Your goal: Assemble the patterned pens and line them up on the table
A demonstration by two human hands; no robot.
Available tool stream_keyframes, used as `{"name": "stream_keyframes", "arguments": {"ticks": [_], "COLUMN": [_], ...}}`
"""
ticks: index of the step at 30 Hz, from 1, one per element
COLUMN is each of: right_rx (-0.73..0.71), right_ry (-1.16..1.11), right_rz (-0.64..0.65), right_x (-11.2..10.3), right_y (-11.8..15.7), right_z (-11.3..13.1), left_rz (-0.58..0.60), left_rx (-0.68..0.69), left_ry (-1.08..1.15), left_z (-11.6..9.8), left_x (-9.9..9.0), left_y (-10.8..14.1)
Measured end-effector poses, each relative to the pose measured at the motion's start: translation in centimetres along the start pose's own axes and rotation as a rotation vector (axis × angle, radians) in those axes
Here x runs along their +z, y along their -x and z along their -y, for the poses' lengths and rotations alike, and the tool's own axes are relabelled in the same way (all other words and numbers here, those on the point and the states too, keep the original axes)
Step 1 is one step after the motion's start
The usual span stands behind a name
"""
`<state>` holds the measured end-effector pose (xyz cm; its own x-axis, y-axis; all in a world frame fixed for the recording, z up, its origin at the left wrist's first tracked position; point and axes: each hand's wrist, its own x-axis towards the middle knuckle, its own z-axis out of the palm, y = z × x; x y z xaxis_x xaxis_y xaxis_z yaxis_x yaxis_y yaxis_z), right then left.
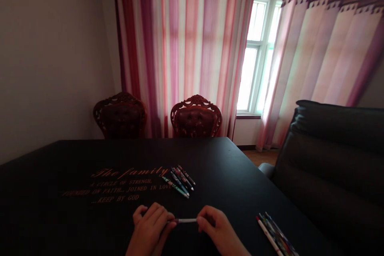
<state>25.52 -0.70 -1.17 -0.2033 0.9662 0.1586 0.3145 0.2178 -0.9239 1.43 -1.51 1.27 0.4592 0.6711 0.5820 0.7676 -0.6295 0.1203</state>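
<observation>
A slim white pen (187, 220) is held level between my two hands, just above the black table. Its left end, where a darker part shows, is pinched in the fingers of my left hand (153, 224). The thumb and fingers of my right hand (216, 225) are closed on its other end. Both tips of the pen are hidden by fingers. Beyond my hands, several patterned pens (179, 182) lie side by side, slanting on the tabletop. Another bunch of pens (274, 235) lies at the lower right, a white one with a red end among them.
The black table (210, 156) bears orange lettering (129, 184) on its left half. Two carved wooden chairs (196, 120) stand at its far edge, in front of striped curtains (192, 48). A dark leather armchair (333, 160) stands along the right side, near a window (253, 56).
</observation>
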Motion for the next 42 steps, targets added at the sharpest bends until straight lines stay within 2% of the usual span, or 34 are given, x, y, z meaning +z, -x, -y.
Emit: {"name": "stream_keyframes", "arguments": {"ticks": [11, 20, 27, 32, 35, 37, 42], "right_rx": [0.054, 0.026, 0.063, 0.061, 0.048, 0.043, 0.034], "right_ry": [-0.116, -0.192, -0.147, -0.120, -0.080, -0.063, -0.054], "right_rz": [0.026, -0.145, -0.258, -0.189, -0.145, -0.125, -0.089], "right_x": [0.1, -2.7, -4.1, -3.4, -2.6, -2.1, -1.4], "right_y": [-0.2, -1.3, -1.9, -1.5, -1.2, -1.0, -0.8], "right_z": [-0.3, -1.8, -3.0, -2.4, -2.0, -1.8, -1.8], "left_rz": [0.009, -0.005, 0.029, 0.155, 0.182, 0.175, 0.211], "left_rx": [0.025, -0.087, -0.146, -0.259, -0.292, -0.270, -0.105], "left_ry": [-0.044, -0.046, -0.017, 0.047, 0.083, 0.114, 0.164], "left_z": [0.0, 0.5, 0.9, 0.8, 0.8, 0.6, -0.3], "left_x": [-0.2, 0.2, 0.4, 1.2, 1.5, 1.4, 1.2], "left_y": [0.1, 0.0, 0.1, 0.2, 0.4, 0.4, 0.4]}}
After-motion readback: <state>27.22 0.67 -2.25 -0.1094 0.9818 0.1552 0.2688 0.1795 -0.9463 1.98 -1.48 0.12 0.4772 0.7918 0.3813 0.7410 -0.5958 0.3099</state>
